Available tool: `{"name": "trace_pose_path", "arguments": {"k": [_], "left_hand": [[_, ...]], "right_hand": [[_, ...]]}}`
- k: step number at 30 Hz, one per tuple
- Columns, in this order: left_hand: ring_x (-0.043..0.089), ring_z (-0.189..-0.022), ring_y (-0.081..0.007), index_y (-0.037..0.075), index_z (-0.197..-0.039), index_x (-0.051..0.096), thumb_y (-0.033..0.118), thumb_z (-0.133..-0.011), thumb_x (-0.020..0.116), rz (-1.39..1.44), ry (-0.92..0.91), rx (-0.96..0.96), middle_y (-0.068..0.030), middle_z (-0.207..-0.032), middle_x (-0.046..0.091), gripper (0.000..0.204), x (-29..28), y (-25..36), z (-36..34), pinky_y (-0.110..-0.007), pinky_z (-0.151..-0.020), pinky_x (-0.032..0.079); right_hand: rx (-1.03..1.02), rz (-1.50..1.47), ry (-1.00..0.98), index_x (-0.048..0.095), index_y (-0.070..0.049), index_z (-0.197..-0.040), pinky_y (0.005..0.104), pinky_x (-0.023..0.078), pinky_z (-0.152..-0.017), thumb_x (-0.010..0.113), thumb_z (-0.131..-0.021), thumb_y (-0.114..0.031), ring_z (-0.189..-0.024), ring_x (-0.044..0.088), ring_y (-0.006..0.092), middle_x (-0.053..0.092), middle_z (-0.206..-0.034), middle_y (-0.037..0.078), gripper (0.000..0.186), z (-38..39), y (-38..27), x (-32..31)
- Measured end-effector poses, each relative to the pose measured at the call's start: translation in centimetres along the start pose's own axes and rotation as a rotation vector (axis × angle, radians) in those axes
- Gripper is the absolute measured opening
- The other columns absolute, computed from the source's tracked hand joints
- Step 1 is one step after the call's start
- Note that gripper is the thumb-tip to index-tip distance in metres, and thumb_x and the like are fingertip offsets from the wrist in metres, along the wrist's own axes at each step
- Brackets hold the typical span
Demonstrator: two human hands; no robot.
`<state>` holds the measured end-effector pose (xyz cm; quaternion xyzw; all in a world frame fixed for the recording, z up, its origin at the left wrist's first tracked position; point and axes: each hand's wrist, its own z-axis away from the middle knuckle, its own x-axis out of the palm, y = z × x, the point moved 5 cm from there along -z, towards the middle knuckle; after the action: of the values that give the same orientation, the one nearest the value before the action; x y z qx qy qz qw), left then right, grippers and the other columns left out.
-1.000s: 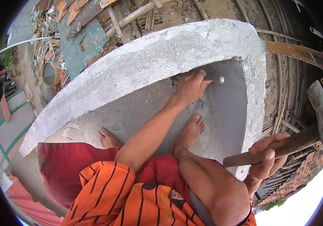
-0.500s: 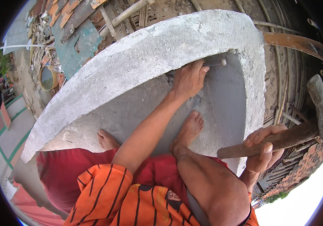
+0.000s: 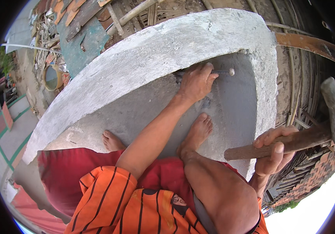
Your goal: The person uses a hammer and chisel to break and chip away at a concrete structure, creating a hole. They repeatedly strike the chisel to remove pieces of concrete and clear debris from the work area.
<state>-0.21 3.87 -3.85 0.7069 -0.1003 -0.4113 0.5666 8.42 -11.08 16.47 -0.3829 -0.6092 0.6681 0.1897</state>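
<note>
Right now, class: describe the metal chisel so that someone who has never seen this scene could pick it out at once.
Start at the big grey concrete slab with its raised rim. Where the rim meets the sunken floor, the left hand grips a thin grey metal chisel lying along the wall. Unlike the wooden-handled hammer in the right hand, it is slim, all metal, with a pale rounded end.

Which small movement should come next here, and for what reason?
Probably swing the wooden-handled hammer in the right hand onto the round end of the thin metal chisel. The left hand holds it against the grey concrete wall, and the hammer is raised, apart.
</note>
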Motion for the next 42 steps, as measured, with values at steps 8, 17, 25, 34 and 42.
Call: {"name": "trace_pose_path", "arguments": {"k": [8,17,25,34,42], "left_hand": [[0.060,-0.083,-0.0414,-0.001,-0.099,0.054,0.016,-0.086,0.060,0.044,0.052,0.082,-0.0218,-0.088,0.061,0.023,0.0,-1.0,0.1,-0.047,-0.069,0.048],[0.062,-0.084,-0.0389,-0.002,-0.104,0.056,0.021,-0.089,0.061,-0.028,-0.018,0.077,-0.0215,-0.091,0.064,0.029,0.5,-1.8,0.8,-0.046,-0.074,0.049],[0.056,-0.087,-0.0431,0.002,-0.099,0.055,0.021,-0.089,0.057,0.079,-0.038,0.062,-0.0200,-0.089,0.061,0.022,0.7,-0.5,0.7,-0.048,-0.077,0.045],[0.058,-0.074,-0.0407,0.002,-0.093,0.055,0.023,-0.091,0.056,0.098,0.102,0.079,-0.0195,-0.080,0.059,0.021,0.1,0.1,-0.7,-0.046,-0.066,0.045],[0.059,-0.073,-0.0418,-0.001,-0.094,0.055,0.021,-0.092,0.056,0.053,0.036,0.062,-0.0221,-0.080,0.060,0.023,0.4,-0.1,-1.1,-0.045,-0.063,0.047]], "right_hand": [[0.367,0.286,-0.207,0.049,0.006,-0.109,0.0248,0.042,-0.053,0.061,-0.082,-0.043,-0.056,0.052,0.0116,0.054,-0.064,0.004,0.057,1.2,1.9,1.1],[0.623,0.423,-0.472,0.046,0.007,-0.111,0.0335,0.048,-0.055,0.059,-0.087,-0.035,-0.059,0.061,0.0207,0.057,-0.066,0.013,0.050,3.4,6.6,2.1],[0.386,0.282,-0.227,0.047,0.004,-0.107,0.0251,0.040,-0.048,0.058,-0.084,-0.039,-0.050,0.050,0.0112,0.051,-0.063,0.003,0.050,3.3,4.4,0.6],[0.424,0.212,-0.224,0.048,0.006,-0.107,0.0258,0.044,-0.052,0.062,-0.083,-0.048,-0.057,0.056,0.0119,0.055,-0.069,0.005,0.061,3.1,4.9,0.6],[0.306,0.177,-0.168,0.045,0.001,-0.107,0.0235,0.039,-0.047,0.061,-0.083,-0.043,-0.050,0.049,0.0108,0.051,-0.058,0.004,0.053,2.1,3.8,0.9]]}}
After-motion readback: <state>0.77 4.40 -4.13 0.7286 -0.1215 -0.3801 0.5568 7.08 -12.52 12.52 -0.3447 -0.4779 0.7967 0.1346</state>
